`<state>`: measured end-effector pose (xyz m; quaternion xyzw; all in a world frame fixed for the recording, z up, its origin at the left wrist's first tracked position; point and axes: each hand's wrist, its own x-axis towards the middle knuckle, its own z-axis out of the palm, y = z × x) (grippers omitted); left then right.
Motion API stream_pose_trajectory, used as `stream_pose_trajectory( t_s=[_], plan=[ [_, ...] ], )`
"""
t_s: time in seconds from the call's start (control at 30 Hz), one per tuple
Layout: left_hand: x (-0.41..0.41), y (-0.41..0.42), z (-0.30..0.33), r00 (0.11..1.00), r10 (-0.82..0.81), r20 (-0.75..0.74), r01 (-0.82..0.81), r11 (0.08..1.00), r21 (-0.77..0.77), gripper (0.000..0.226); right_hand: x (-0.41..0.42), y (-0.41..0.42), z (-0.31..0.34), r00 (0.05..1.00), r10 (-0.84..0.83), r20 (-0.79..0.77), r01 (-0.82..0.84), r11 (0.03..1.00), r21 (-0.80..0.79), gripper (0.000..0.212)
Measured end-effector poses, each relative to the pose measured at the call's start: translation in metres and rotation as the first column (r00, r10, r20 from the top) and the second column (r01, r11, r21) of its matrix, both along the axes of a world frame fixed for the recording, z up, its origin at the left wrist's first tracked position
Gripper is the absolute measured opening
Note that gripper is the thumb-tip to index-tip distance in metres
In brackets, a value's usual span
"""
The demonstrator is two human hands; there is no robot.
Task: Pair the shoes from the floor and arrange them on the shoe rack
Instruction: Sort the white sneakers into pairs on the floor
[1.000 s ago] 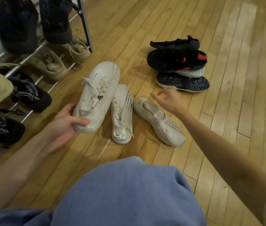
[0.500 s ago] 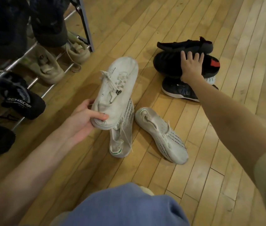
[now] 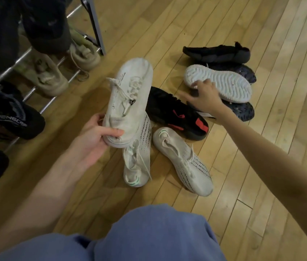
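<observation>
Pale wooden floorboards [image 3: 215,25] carry a scatter of shoes beside a metal shoe rack [image 3: 92,25] at the upper left. Lifted off the floor, a plain white sneaker [image 3: 128,102] is gripped at its heel by the left hand [image 3: 94,142], thumb curled over the collar. Beneath it lie two white knit sneakers with dark dashes, one [image 3: 136,162] partly under the held shoe, the other [image 3: 184,162] angled just beside it. A black sneaker with red patches [image 3: 175,113] lies touching them. Farther right, the right hand [image 3: 203,95] grasps the edge of an upturned white sole [image 3: 222,81], which rests on two dark blue soles [image 3: 243,110]. A black low shoe [image 3: 216,53] sits behind. Beige sneakers [image 3: 51,78] and black shoes [image 3: 17,117] occupy the rack.
</observation>
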<state>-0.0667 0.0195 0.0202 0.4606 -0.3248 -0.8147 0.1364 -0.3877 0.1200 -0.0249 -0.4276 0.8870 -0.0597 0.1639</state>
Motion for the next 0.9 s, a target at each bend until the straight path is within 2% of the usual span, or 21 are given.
stream_pose_trajectory(
  t_s=[0.07,0.2,0.3,0.37,0.43,0.53,0.6,0.67,0.7,0.8,0.9],
  plan=[
    [-0.004,0.002,-0.002,1.0,0.008,0.002,-0.008,1.0,0.017,0.082,-0.029,-0.007,0.0,0.998,-0.059,-0.039,0.057,0.997,-0.054,0.068],
    [-0.007,0.005,-0.004,1.0,-0.006,0.001,0.005,1.0,0.03,0.073,-0.064,-0.023,-0.006,1.0,-0.027,-0.006,0.027,0.995,0.097,0.097],
    [-0.005,0.004,-0.005,1.0,0.01,-0.007,-0.01,0.999,0.034,0.082,-0.06,-0.047,-0.014,0.996,0.085,-0.033,-0.078,0.984,0.159,0.1],
    [-0.002,0.003,-0.005,1.0,0.013,-0.009,-0.013,0.999,0.032,0.084,-0.052,-0.062,-0.017,0.983,0.161,-0.092,-0.134,0.959,0.249,0.094],
    [0.003,0.003,-0.005,0.999,0.037,-0.009,-0.036,0.999,0.036,0.086,-0.042,-0.074,-0.017,0.964,0.192,-0.182,-0.12,0.932,0.342,0.078],
    [0.009,0.007,-0.003,0.997,0.069,-0.019,-0.068,0.997,0.045,0.081,-0.021,-0.083,-0.011,0.941,0.149,-0.305,-0.046,0.946,0.321,0.055],
    [0.015,0.011,-0.002,0.997,0.079,-0.026,-0.077,0.995,0.056,0.078,-0.004,-0.081,-0.001,0.932,0.109,-0.346,-0.044,0.981,0.19,0.058],
    [0.02,0.014,0.0,0.997,0.072,-0.029,-0.071,0.996,0.054,0.076,0.019,-0.075,0.017,0.939,0.064,-0.338,-0.092,0.994,-0.066,0.067],
    [0.021,0.015,0.002,0.997,0.069,-0.032,-0.067,0.996,0.052,0.076,0.031,-0.071,0.028,0.948,0.045,-0.315,-0.122,0.966,-0.229,0.068],
    [0.025,0.017,0.007,0.995,0.099,-0.01,-0.099,0.995,0.026,0.072,0.068,-0.049,0.052,0.976,-0.011,-0.218,-0.135,0.757,-0.639,0.065],
    [0.033,0.019,0.01,0.992,0.125,0.035,-0.124,0.992,-0.018,0.067,0.104,-0.016,0.057,0.988,-0.109,-0.111,-0.035,0.536,-0.843,0.071]
  ],
)
